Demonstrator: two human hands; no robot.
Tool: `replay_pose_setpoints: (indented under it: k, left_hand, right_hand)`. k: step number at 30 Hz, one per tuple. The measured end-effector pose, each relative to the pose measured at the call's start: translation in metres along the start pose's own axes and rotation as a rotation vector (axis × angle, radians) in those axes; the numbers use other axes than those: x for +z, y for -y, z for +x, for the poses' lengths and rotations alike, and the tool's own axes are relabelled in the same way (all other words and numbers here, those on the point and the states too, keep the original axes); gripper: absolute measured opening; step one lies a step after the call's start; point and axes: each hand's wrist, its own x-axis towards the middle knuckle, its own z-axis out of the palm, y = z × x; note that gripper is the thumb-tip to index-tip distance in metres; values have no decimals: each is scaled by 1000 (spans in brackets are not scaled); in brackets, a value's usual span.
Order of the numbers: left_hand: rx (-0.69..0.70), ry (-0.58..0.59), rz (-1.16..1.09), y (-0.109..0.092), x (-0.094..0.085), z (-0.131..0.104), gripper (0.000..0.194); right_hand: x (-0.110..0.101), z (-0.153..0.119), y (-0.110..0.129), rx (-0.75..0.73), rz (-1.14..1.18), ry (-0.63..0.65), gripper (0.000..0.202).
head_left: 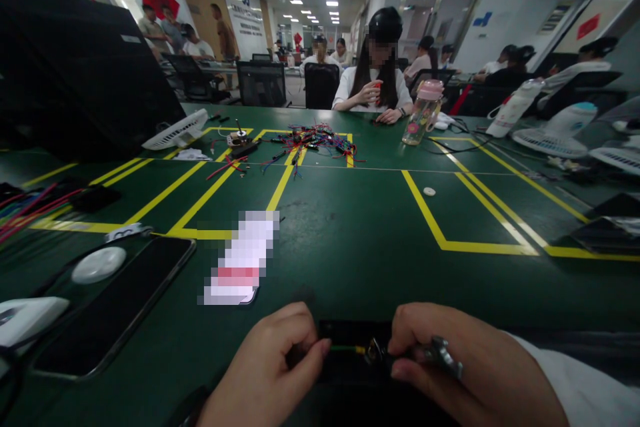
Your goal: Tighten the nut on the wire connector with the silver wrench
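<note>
Near the bottom edge of the head view, my left hand [280, 360] is closed, thumb and forefinger pinching a thin green wire [343, 348]. The wire runs right to a yellow end beside a small shiny metal part [373, 351]. My right hand [440, 353] is closed around a small dark piece touching that metal part; its kind is hard to make out. A silver metal piece [447, 353] sticks out by the right fingers. Beneath both hands is a black surface, too dark to tell apart.
A lit phone [245, 257] lies ahead of my left hand, with a dark phone [120, 307] farther left. Tangled wires [320, 140] lie mid-table. A white round piece [429, 191] and a bottle [423, 113] stand right of them. A person [375, 73] sits opposite.
</note>
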Motion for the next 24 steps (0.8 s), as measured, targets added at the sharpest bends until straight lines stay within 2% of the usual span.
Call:
replay_pose_setpoints:
  k: [9,17,24]
  left_hand:
    - [-5,-8,2,1,1,-1,29]
    - [-15,2,2,-1,-1,2,29]
    - [-20,8,-5,-1,0,-3,29]
  right_hand:
    - [9,0,-3,-49,-45,-73,9]
    - [11,0,-2,-11,-45,-18,7]
    - [15,2,-4,-36,-35,-39,9]
